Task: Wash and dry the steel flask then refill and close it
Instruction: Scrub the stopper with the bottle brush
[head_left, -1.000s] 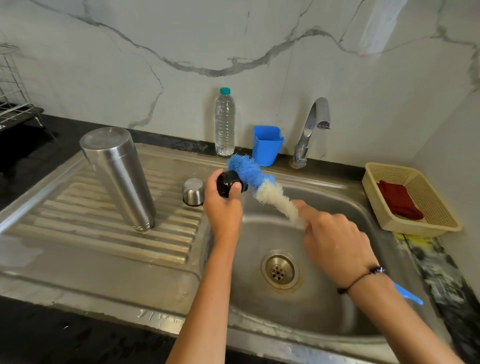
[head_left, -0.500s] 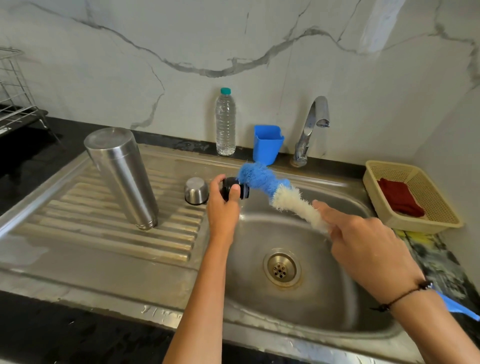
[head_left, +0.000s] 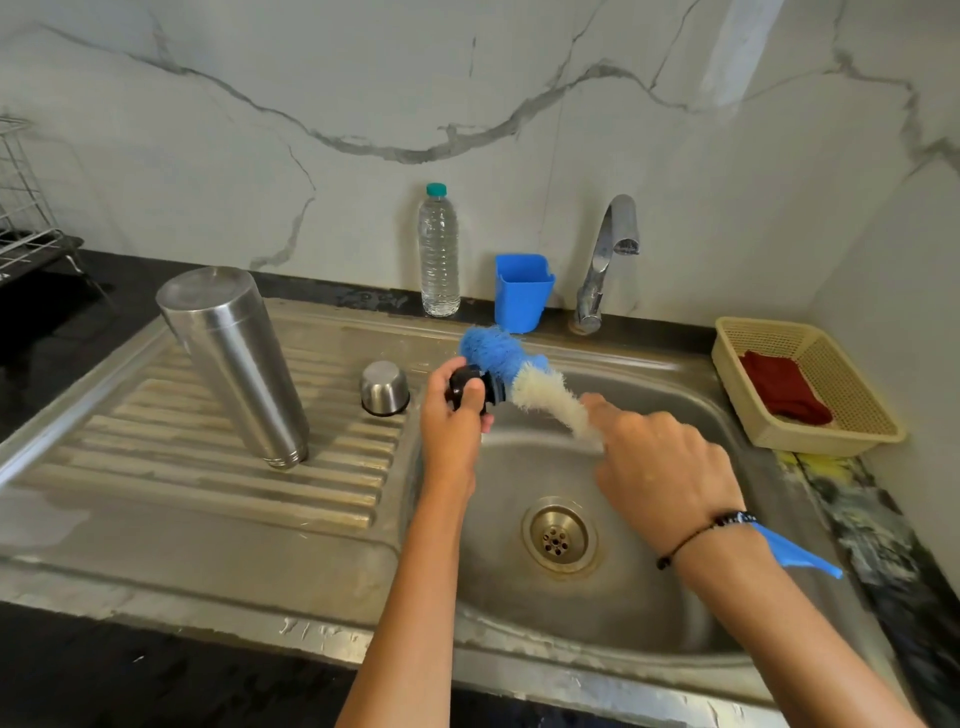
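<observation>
Brush (head_left: 524, 382) slid back; right hand (head_left: 660, 473) grips it, left hand (head_left: 452, 421) grips stopper (head_left: 470, 389).

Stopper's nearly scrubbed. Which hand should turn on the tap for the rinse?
Probably the right hand: it is nearer the tap, though it must first drop the bottle brush. The left hand grips the black stopper and sits farther away.

I count one steel flask (head_left: 236, 364), one steel cup (head_left: 385, 387), one black stopper (head_left: 470, 388), one bottle brush (head_left: 524, 382), one water bottle (head_left: 439, 252), one blue holder (head_left: 522, 291), one tap (head_left: 605, 262), one basket (head_left: 810, 387), one red cloth (head_left: 782, 387), two hands.
</observation>
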